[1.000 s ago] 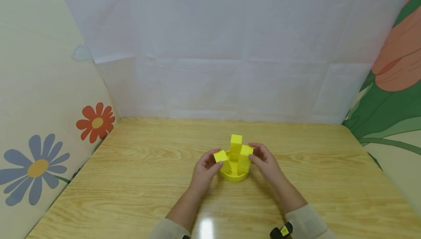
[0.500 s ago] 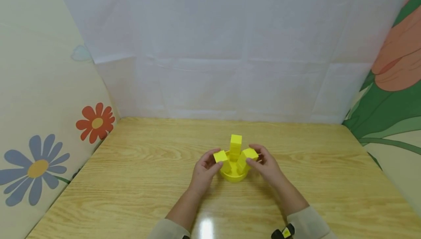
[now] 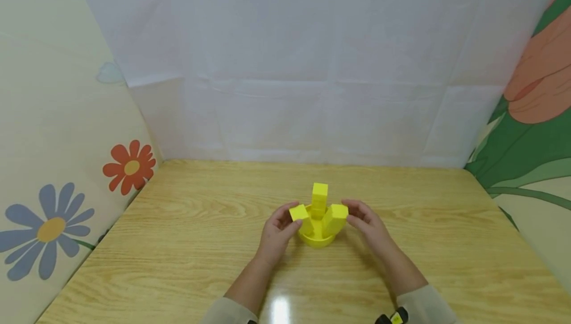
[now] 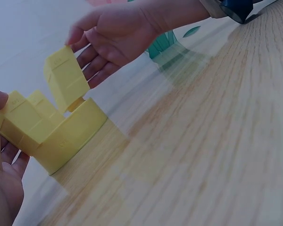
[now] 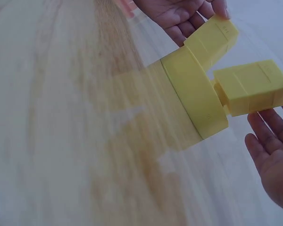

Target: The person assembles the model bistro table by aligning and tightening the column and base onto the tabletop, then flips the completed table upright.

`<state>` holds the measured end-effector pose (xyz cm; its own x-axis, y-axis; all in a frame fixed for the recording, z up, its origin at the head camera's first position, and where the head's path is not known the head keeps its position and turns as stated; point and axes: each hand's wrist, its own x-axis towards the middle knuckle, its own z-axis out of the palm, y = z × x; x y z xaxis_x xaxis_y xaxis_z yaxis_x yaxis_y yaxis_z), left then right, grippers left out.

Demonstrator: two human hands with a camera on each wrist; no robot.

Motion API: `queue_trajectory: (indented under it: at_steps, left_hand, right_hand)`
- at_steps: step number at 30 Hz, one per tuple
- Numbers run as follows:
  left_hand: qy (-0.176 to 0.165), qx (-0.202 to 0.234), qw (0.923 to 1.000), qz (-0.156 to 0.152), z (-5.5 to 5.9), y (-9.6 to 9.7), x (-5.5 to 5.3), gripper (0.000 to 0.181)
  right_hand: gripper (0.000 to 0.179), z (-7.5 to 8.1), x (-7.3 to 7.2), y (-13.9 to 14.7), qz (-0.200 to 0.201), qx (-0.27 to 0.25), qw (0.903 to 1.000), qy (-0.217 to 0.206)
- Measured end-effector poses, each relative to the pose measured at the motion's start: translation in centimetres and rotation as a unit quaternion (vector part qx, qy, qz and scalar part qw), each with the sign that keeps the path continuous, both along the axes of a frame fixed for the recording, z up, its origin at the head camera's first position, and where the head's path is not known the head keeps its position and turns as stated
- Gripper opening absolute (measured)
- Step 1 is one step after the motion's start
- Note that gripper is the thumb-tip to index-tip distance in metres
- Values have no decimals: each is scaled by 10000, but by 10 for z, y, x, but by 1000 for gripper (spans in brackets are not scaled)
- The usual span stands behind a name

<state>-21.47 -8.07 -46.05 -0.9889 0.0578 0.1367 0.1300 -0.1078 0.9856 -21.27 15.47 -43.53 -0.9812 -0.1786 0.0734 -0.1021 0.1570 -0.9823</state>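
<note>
A round yellow base (image 3: 316, 241) sits on the table with three yellow blocks standing up from it. The left block (image 3: 301, 216) leans outward, and my left hand (image 3: 275, 239) pinches it between thumb and fingers. At the right block (image 3: 335, 219), also tilted outward, the thumb and fingertips of my right hand (image 3: 371, 227) hold its outer end. A short narrow neck (image 5: 220, 94) joins this block to the base in the right wrist view. The rear block (image 3: 319, 196) stands upright with no hand on it.
The wood-grain table (image 3: 200, 215) reaches back to a white hanging sheet (image 3: 290, 91). Flower-patterned panels (image 3: 67, 116) flank it on both sides. A black band (image 3: 394, 317) is worn at my right cuff.
The right block has turned and tipped outward to the right. My right hand has shifted right, its thumb moving from the block's front to its outer edge. My left hand stays put.
</note>
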Motion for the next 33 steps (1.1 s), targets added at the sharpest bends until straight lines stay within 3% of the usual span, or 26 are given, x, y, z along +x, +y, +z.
queue_trajectory:
  at_steps: [8,17,24,33]
  left_hand:
    - [-5,-41,10000,21,2,-1,2,41]
    - [40,-55,10000,-2,2,-1,2,41]
    - [32,-55,10000,-51,1,-1,1,42]
    - [-43,-45,10000,-30,2,-1,2,43]
  right_hand:
    - [42,-3,4,0,230,306,9985,391]
    - [45,0,6,-12,-94,845,9957,371]
    - [45,-1,6,-21,-278,726,9968,189]
    - [32,-4,10,-8,304,390,9959,763]
